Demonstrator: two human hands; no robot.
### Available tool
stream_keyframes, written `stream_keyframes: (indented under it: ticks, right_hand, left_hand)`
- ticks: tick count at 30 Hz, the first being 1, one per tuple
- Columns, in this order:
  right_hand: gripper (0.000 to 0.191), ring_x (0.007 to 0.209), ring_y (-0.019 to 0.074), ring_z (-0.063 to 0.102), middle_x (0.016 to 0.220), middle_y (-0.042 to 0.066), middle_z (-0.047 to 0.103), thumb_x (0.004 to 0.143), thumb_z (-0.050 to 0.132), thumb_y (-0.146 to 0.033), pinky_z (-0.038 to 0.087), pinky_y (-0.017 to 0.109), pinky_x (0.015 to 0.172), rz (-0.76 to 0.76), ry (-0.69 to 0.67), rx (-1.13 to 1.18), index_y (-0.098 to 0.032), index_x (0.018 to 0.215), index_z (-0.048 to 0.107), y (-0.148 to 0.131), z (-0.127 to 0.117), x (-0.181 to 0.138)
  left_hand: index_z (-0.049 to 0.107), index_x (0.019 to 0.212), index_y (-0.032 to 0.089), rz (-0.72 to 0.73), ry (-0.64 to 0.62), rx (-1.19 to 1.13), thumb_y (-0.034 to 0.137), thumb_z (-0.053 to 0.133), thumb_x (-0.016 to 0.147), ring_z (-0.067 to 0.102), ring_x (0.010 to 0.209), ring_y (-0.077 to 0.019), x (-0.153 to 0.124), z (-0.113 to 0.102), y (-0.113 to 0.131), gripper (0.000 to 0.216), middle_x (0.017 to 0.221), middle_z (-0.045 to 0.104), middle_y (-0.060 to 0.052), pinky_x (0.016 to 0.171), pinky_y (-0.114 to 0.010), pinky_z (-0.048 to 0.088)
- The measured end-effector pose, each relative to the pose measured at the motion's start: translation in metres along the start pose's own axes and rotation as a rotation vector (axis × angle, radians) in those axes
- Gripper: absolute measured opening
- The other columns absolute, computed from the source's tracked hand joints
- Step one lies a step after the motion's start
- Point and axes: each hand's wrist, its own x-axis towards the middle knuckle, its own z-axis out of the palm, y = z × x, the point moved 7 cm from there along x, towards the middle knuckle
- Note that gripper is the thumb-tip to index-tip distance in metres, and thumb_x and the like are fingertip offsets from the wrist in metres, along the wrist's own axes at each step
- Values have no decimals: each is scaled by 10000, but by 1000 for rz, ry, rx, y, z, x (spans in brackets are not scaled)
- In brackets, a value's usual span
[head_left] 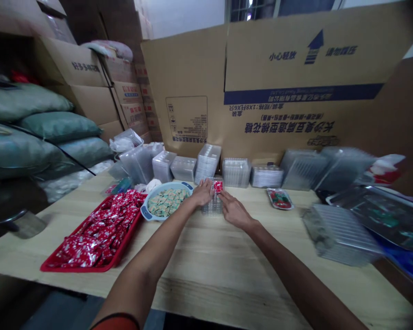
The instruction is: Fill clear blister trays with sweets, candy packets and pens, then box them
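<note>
Our left hand and right hand met above a clear ribbed plastic tray, their fingers drawn narrowly around a crinkled red foil sachet; we could not tell which hand gripped it. Left on the pale wood-grain worktop sat a red plastic tray of glossy sachets and a blue-rimmed basket of small pale packets.

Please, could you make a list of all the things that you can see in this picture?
Red plastic tray: one, red, left on table.
Foil sachets: many, red, in that tray.
Round plastic basin: one, blue rim, beside tray.
Small sachets: many, tan-green, in basin.
Clear plastic tray: one, clear, between hands.
Single foil sachet: one, red, by right hand.
Stacked plastic trays: several, clear, table's back.
Left hand: one, at clear tray.
Right hand: one, at sachet.
</note>
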Motion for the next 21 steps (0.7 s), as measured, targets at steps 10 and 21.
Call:
stream_keyframes:
  ticks: [10,21]
  right_hand:
    - [604,1470,252,452,1561,173,501,850,479,-62,331,403,1265,324,87,134,-72,1446,578,25,-19,-42]
    - [517,1362,257,557,1412,131,647,846,505,-191,398,427,1203,564,297,103,-152,1333,673,76,-115,-139]
  left_hand:
    - [376,1606,133,24,146,221,498,254,1066,151,1601,-361,-29,-23,40,664,1705,247,-163,1278,-549,167]
    - [503,1493,78,-36,467,-135,453,226,1051,457,1471,-297,-59,-39,2,642,1559,507,-196,1232,-470,340]
